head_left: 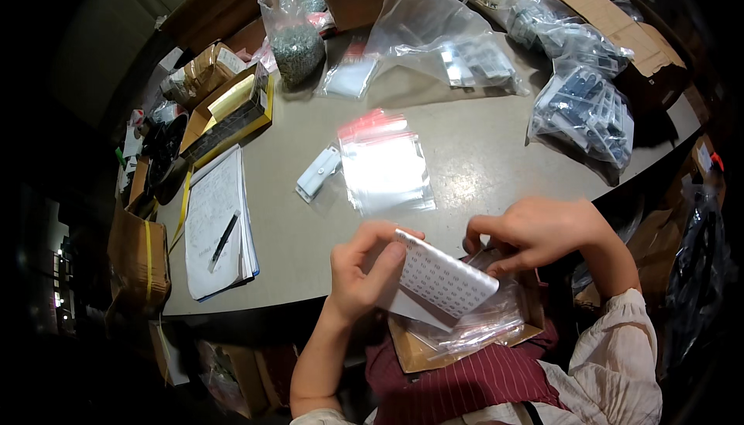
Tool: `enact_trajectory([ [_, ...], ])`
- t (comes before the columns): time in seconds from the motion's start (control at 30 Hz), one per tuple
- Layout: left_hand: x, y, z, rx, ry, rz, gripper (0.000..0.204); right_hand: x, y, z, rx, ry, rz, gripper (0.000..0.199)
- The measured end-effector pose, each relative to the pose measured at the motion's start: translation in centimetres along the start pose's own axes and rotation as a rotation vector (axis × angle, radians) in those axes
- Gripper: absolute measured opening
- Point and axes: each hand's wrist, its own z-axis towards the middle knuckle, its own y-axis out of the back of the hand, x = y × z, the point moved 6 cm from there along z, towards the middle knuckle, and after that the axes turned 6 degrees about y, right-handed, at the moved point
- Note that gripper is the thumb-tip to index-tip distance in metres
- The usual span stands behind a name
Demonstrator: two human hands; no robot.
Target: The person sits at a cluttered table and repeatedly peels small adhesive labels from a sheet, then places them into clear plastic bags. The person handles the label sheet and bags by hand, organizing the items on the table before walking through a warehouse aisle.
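Observation:
My left hand (366, 266) is closed on a folded white sheet (446, 274) with rows of small printed marks, thumb on its near face. Below the sheet, a shallow cardboard box (403, 347) rests at my lap with clear plastic bags (500, 320) in it. Over the box's far right part, my right hand (531, 231) has its fingers bent toward the thumb, close to the sheet's right end. Clear film shows around those fingertips, but what they pinch is hidden. Ahead on the table lie a stack of clear zip bags (384, 173) with red tops and a small bagged light-grey part (318, 172).
A notepad (209, 223) with a black pen (225, 240) lies left, by an open yellow-black box (232, 119). Toward the back are a bag of small metal pieces (294, 53) and a large clear bag (418, 22). Bagged dark parts (585, 115) sit at right.

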Motion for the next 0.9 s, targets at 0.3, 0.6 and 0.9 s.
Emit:
enact_trajectory([
  [0.3,0.3,0.0,0.1,-0.086,-0.089,0.419,0.01,2.1,2.0,2.1,-0.588,0.218,0.027,0.025],
  [0.6,-0.1,-0.1,0.1,-0.178,-0.04,0.384,0.01,4.0,1.1,4.4,-0.71,0.265,-0.219,0.031],
  [0.9,-1.2,0.4,0.4,-0.357,-0.21,0.588,0.012,5.0,1.7,1.6,-0.917,0.411,-0.321,0.031],
])
